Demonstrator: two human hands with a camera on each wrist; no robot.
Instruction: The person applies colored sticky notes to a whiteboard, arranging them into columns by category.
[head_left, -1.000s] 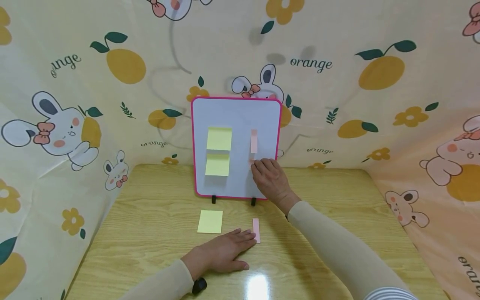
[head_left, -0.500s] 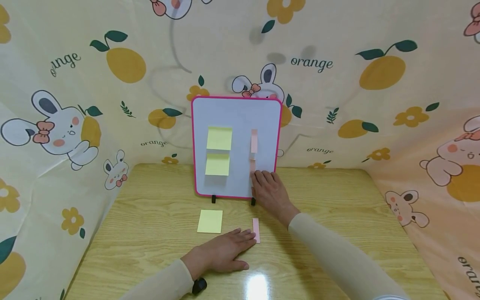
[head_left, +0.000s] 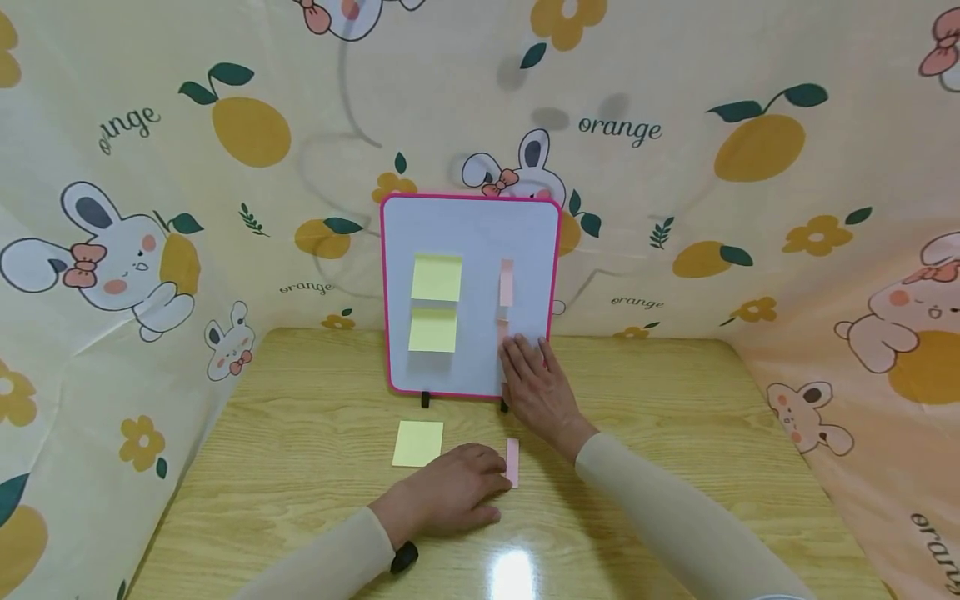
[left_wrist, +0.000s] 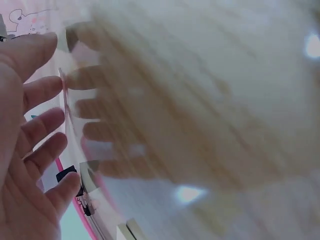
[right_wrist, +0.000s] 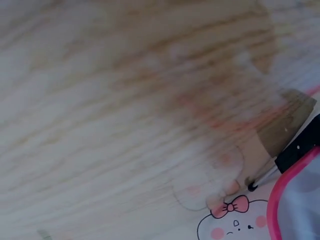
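Note:
A white board with a pink rim stands upright on the table. Two yellow sticky notes are stuck to its left half. On its right half are a pink paper strip and a second strip, partly covered by fingers. My right hand lies with straight fingers against the board's lower right. On the table, my left hand has loosely bent fingers beside another pink strip, its fingertips at the strip's left edge. Whether they touch it, I cannot tell. The right wrist view shows no fingers.
Behind the left hand lies a yellow sticky note or pad. Black feet support the board. A patterned cloth with rabbits and oranges encloses the wooden table at back and sides.
My right hand has moved down the board, its curled fingers straightening flat against it, exposing more of the second pink strip. The left hand has lifted slightly, its fingers bending near the tabletop strip.

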